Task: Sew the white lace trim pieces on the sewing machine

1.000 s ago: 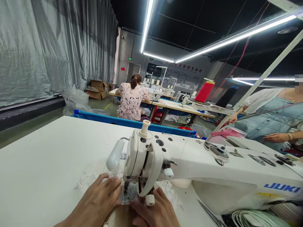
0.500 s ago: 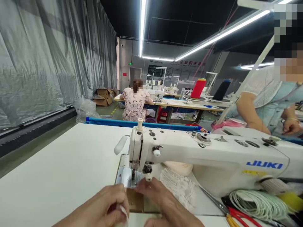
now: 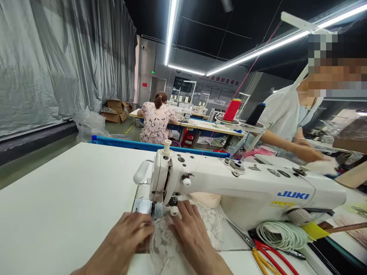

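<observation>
Grey-walled workshop, ceiling light strips on, silver curtain down the left side. White table spreads in front of you, bare across its left part. White JUKI sewing machine stands on it, head near the middle, arm running right.

Standing person at right, beyond the machine, arms reaching forward over pale cloth; seated person in a floral top farther back, facing away.

White lace fabric lies on the table in front of the needle area, between and under your hands; more lace shows right of your right hand, under the machine arm. Your right hand is open, fingers extended and laid on the lace, just beside the machine head. Your left hand has bent fingers at the lace's left edge, near the presser foot; blur, so can't tell if you pinch it.

Pale green cord coil sits right of your hands, near the machine base. Red and yellow scissor handles lie just beside it, blades angled toward the lace. Red thread cone and black thread cone stand upright behind the machine.
</observation>
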The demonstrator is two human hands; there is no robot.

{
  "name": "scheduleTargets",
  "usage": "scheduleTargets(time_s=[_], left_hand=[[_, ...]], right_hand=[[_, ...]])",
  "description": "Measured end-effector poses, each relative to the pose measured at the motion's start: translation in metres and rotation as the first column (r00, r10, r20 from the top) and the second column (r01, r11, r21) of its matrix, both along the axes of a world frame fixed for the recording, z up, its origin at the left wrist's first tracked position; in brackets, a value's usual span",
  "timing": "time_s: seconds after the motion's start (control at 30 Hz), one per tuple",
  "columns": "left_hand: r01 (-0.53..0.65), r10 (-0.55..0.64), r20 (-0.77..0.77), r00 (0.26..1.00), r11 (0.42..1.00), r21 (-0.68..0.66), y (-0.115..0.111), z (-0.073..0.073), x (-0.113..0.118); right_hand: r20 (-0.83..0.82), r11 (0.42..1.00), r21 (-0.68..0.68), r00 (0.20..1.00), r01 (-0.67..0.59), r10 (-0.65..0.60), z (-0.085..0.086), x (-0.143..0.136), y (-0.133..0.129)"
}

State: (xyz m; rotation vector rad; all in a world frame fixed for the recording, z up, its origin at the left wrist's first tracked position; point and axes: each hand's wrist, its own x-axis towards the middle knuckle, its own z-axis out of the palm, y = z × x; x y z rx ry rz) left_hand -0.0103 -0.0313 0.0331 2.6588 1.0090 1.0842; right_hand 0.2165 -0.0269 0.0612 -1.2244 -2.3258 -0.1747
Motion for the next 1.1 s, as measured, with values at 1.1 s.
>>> scheduleTargets(time_s=[1.1], left_hand=[[-0.009,0.036,-0.096,0.995,0.962,0.275,0.018,-0.013,0.012]], right_hand=[[0.045,0.943,0.157,0.956,-0.293,0.290,-0.029,-0.007,0.007]])
